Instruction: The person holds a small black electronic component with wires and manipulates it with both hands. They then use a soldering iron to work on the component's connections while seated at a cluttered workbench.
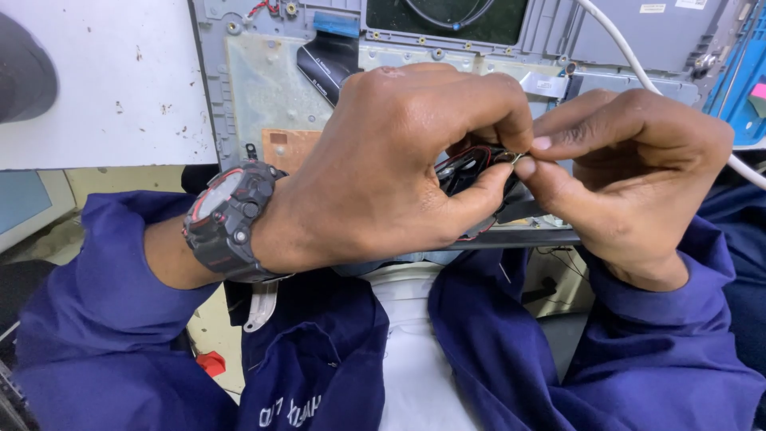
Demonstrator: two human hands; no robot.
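the left hand (391, 168) pinches a small black part with thin red and black wires (471, 164), just above the open grey laptop shell (263, 88). the right hand (630, 175) pinches its tiny metal tip. it looks light and easy to break, so hold the black body, not the wires.

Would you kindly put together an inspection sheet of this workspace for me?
Surface: white bench top, speckled with dark marks.
Job's things: small black part with red and black wires, pinched between both hands; opened grey device chassis behind it.
Clutter: nothing seen.
Grippers: left hand closed around the part; right hand pinching its tip.
Cables: white cable crossing the chassis; black flat ribbon.
Surroundings: blue bin at right; black wristwatch; blue sleeves.
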